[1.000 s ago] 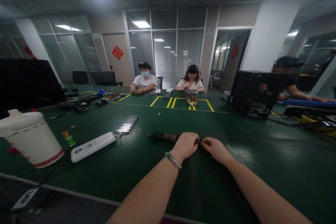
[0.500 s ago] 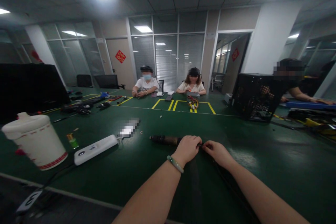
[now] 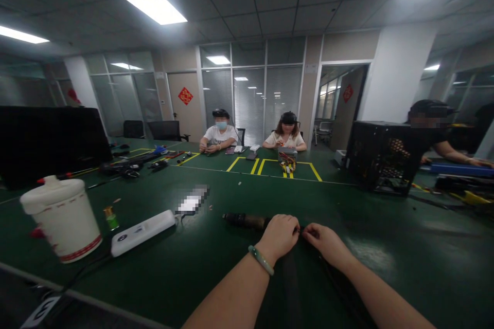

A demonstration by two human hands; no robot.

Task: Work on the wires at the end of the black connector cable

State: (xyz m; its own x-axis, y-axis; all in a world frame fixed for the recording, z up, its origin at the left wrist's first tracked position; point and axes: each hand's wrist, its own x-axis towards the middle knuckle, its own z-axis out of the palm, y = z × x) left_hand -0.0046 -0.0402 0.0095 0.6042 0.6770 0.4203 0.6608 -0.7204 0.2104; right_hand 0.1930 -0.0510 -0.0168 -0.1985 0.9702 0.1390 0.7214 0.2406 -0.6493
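On the green table lies a dark cylindrical tool [image 3: 245,220], its narrow tip pointing left. My left hand [image 3: 281,236], with a jade bangle at the wrist, is wrapped round the tool's right end. Close beside it on the right, my right hand [image 3: 322,241] has its fingertips pinched on a thin dark cable [image 3: 328,267], which runs down toward the near edge under my forearm. A small gap shows between the two hands. The exact end of the cable is too dark and small to make out.
A white lidded cup [image 3: 65,221], a green bottle [image 3: 111,219], a white device [image 3: 142,233] and a blurred phone [image 3: 193,201] stand or lie at left. A black computer case [image 3: 382,157] is at right. Two people sit opposite; another is behind the case.
The view has tilted up, so everything appears lower. My hands have drawn slightly apart, and the dark piece seen between my fingertips before is now mostly hidden.
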